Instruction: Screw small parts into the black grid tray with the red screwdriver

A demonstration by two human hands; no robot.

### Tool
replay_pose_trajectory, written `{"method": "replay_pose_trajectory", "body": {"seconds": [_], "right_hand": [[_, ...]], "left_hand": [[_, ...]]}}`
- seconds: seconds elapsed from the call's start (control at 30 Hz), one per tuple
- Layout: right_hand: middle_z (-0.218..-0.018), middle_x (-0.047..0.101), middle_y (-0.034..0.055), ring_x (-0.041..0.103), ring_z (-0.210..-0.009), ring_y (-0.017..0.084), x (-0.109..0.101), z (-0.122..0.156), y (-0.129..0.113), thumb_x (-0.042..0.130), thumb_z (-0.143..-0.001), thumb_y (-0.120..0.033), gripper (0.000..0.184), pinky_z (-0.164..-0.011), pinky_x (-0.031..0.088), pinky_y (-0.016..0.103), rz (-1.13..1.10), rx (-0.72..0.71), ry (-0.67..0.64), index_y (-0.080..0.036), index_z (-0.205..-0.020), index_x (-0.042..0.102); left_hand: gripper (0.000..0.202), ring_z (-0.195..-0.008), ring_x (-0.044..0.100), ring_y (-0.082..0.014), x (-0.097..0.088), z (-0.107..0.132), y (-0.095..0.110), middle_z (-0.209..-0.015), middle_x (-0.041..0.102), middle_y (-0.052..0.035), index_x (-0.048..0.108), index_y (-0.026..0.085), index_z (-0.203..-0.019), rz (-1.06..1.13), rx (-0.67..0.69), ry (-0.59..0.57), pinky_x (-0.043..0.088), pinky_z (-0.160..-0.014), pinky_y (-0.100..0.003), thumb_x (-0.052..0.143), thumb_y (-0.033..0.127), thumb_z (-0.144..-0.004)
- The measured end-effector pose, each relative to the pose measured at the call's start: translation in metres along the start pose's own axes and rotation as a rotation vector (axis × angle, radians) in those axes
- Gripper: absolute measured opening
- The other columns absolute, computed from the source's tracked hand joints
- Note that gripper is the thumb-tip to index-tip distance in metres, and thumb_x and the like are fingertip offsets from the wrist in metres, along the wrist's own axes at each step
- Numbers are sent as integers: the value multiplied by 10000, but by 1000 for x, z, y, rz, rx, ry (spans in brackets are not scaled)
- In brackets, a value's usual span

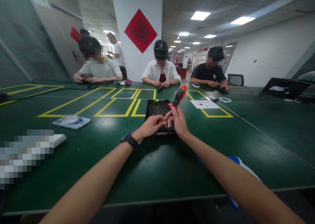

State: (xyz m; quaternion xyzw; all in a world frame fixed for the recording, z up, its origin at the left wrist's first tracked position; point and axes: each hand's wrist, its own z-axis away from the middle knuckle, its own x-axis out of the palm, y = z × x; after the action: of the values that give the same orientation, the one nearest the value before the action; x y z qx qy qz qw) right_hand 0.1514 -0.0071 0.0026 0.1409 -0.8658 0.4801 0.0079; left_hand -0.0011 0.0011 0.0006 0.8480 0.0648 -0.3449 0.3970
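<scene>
Slanting handle-up rightward, the screwdriver points down-left.

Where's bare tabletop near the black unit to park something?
Two patches of green table: left, between the patterned flat object and black unit, nearside of the yellow tape; right, between the white sheet and right forearm. Crowded: the black unit itself, where left grip, right grip and screwdriver bunch up.

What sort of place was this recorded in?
Probably an office or shared workroom: a large green table marked with yellow lines, people seated along its far side, and bright ceiling panels overhead.
</scene>
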Motion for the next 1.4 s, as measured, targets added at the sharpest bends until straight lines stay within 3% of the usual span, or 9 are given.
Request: {"method": "replay_pose_trajectory", "body": {"seconds": [0.17, 0.47, 0.6, 0.73, 1.03, 1.4], "right_hand": [[-669, 590, -43, 458, -383, 35, 2, 1, -1, 406, -867, -463, 370, -388, 369, 159, 37, -39, -10, -211, -1137, 419], [-647, 557, -52, 446, -380, 41, 0, 0, 0, 391, -885, -433, 316, -375, 348, 167, 20, -40, -32, -210, -1106, 422], [-677, 565, -48, 456, -394, 38, 2, 1, -1, 405, -880, -429, 302, -390, 363, 166, 34, -73, -10, -222, -1100, 410], [-694, 580, -45, 470, -402, 41, 3, 2, -2, 414, -873, -435, 298, -398, 376, 168, 32, -69, -15, -228, -1088, 399], [-670, 559, -45, 442, -380, 42, 1, 1, 2, 384, -890, -425, 285, -368, 336, 175, 9, -44, -37, -211, -1071, 435], [-723, 577, -36, 459, -417, 36, 3, 3, -1, 383, -884, -445, 303, -412, 374, 170, 29, -71, -23, -224, -1090, 404]], "left_hand": [[232, -627, 510, -112, 3, 0, 0, -688, 584, 6, 577, 138, -785, -13, -74, 61, 384, -593, -218, 617, 361, -737], [179, -711, 543, -132, 1, 1, 1, -751, 621, -16, 608, 131, -791, -11, 16, -18, 407, -677, -240, 509, 278, -814], [159, -719, 549, -126, 2, 1, 1, -776, 615, -11, 582, 139, -840, 14, 33, 41, 419, -690, -239, 549, 286, -791], [206, -658, 535, -123, 2, 0, -1, -714, 600, -2, 574, 140, -764, -46, -33, 84, 410, -632, -234, 608, 342, -743], [175, -777, 575, -142, 1, 0, -2, -835, 646, -25, 608, 136, -884, 31, 58, -61, 426, -745, -251, 488, 248, -824], [203, -680, 530, -119, 2, 0, -1, -726, 582, -1, 571, 141, -791, 76, -1, 31, 425, -657, -233, 587, 341, -763]]}}
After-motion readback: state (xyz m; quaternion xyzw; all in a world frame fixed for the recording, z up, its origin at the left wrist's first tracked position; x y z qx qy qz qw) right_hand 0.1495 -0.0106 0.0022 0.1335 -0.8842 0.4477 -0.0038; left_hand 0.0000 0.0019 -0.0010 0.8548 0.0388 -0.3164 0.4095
